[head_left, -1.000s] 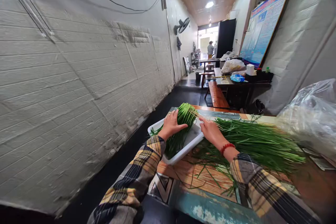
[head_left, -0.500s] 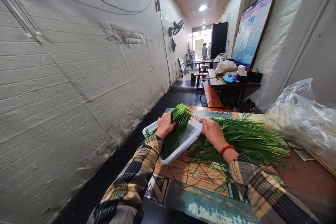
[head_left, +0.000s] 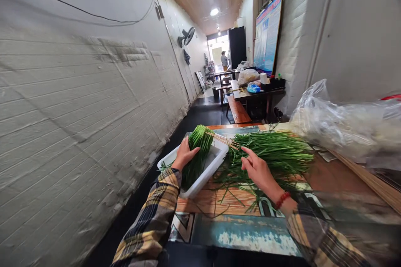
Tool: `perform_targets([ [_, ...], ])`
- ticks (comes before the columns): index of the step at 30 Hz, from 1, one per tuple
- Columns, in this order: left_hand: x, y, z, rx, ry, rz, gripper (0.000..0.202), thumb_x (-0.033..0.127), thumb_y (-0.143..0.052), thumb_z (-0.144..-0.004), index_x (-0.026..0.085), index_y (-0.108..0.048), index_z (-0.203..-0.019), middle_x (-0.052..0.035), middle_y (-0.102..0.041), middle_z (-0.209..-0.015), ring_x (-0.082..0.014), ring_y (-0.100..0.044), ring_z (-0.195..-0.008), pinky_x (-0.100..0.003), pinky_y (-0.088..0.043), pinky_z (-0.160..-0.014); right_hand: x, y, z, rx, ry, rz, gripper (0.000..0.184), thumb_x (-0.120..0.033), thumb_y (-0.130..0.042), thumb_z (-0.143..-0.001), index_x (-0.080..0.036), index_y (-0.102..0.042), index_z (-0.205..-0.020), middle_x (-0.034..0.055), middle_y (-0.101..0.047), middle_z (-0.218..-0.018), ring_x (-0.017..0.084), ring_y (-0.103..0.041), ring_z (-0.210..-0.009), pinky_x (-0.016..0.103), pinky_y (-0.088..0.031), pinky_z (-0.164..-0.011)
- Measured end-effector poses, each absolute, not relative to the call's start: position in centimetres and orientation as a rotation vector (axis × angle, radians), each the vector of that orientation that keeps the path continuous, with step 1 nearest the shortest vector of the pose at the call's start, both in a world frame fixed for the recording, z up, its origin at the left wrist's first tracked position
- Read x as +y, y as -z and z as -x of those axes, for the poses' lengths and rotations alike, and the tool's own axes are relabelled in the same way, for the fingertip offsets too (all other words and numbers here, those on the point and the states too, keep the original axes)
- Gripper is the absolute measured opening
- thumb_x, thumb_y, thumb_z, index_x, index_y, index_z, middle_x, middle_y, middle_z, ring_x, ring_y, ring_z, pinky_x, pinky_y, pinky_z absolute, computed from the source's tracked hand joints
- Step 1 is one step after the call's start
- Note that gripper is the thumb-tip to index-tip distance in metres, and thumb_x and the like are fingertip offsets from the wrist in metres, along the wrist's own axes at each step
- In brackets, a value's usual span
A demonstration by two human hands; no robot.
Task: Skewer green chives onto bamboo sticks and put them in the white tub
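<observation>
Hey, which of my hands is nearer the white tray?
Left. Your left hand is on the green bundle in the white tray; your right hand is off to the tray's right.

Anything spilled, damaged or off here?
Yes: loose green blades lie scattered on the table beside the white tray, stray from the main pile. The left wall looks stained and scuffed near the floor.

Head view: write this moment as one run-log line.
left hand: against long green stalks, white rectangular plastic tray | right hand: holding nothing, near thin pale wooden skewers
</observation>
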State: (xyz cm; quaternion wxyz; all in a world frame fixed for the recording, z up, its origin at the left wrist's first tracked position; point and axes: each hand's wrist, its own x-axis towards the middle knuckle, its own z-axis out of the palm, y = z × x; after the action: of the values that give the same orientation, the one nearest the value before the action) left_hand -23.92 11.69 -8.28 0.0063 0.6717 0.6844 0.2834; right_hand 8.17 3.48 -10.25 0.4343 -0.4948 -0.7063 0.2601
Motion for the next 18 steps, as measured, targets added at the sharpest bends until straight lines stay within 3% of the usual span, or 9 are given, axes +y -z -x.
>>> perform_targets([
  [3, 9.7, 6.8, 22.5, 2.089, -1.114, -2.139, 0.068, 0.035, -0.062, -0.076, 0.011, -0.039, -0.136, -0.0181, -0.046, -0.139, -0.0291, -0.041, -0.132, -0.044, -0.031, -0.112, 0.3, 11.6, -11.4, -1.875, -0.665, 1.261, 0.042, -0.036, -0.036, -0.094, -0.016, -0.057, -0.124, 0.0016, -0.069, -0.07, 0.019, -0.065, -0.065, 0.032, -0.049, -0.065],
  [6, 6.7, 5.6, 19.6, 1.956, -1.419, -2.148, 0.058, 0.037, -0.059, -0.08, 0.012, -0.047, -0.13, -0.0162, -0.053, -0.132, -0.0278, -0.048, -0.125, -0.045, -0.037, -0.107, -3.4, 12.2, -13.7, -2.046, -0.63, 1.199, 0.033, -0.031, -0.043, -0.093, -0.021, -0.064, -0.116, 0.0071, -0.071, -0.099, 0.021, -0.066, -0.088, 0.033, -0.049, -0.079],
  [8, 4.6, 5.2, 17.0, 1.806, -1.516, -2.096, 0.054, 0.039, -0.059, -0.081, 0.015, -0.05, -0.128, -0.0132, -0.059, -0.123, -0.0249, -0.058, -0.112, -0.044, -0.044, -0.1, -5.9, 12.3, -14.2, -2.178, -0.684, 1.1, 0.031, -0.026, -0.044, -0.093, -0.024, -0.065, -0.117, 0.0064, -0.07, -0.106, 0.019, -0.064, -0.094, 0.031, -0.048, -0.083],
  [13, 0.3, 6.2, 10.2, 1.421, -1.235, -1.955, 0.05, 0.038, -0.059, -0.082, 0.016, -0.05, -0.127, -0.01, -0.065, -0.112, -0.0179, -0.066, -0.089, -0.035, -0.053, -0.083, -8.8, 13.3, -13.8, -2.334, -0.776, 0.9, 0.029, -0.024, -0.054, -0.09, -0.027, -0.064, -0.118, 0.0014, -0.068, -0.115, 0.019, -0.06, -0.107, 0.032, -0.04, -0.097],
  [18, -2.0, 8.5, 5.7, 1.282, -0.947, -1.913, 0.043, 0.035, -0.059, -0.082, 0.017, -0.055, -0.122, -0.008, -0.067, -0.104, -0.0152, -0.065, -0.081, -0.03, -0.053, -0.075, -4.5, 14.9, -14.9, -2.236, -0.692, 0.998, 0.025, -0.016, -0.058, -0.086, -0.021, -0.069, -0.107, 0.0037, -0.072, -0.103, 0.016, -0.064, -0.098, 0.027, -0.046, -0.09],
])
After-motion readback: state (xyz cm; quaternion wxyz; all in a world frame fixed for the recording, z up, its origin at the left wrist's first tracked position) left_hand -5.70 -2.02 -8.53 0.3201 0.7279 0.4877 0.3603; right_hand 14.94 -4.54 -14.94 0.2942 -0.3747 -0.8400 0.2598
